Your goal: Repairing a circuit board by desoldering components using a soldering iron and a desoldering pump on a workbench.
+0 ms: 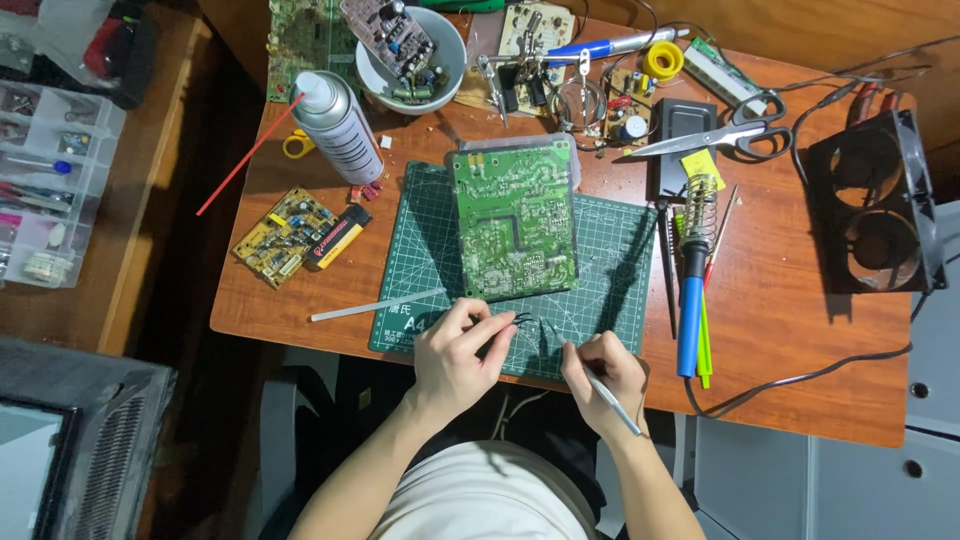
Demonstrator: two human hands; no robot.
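Tweezers (607,397) in right hand (603,375) pinch grip, long axis diagonal, tips up-left; left hand (455,352) pinching small black part (522,319).

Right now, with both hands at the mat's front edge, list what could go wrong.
1. The left hand pinches a small dark part just off the green board; it could slip and drop off the table edge.
2. The soldering iron lies close to the right hand; if hot, a stray move might meet it.
3. The spray can leans tilted and could roll.
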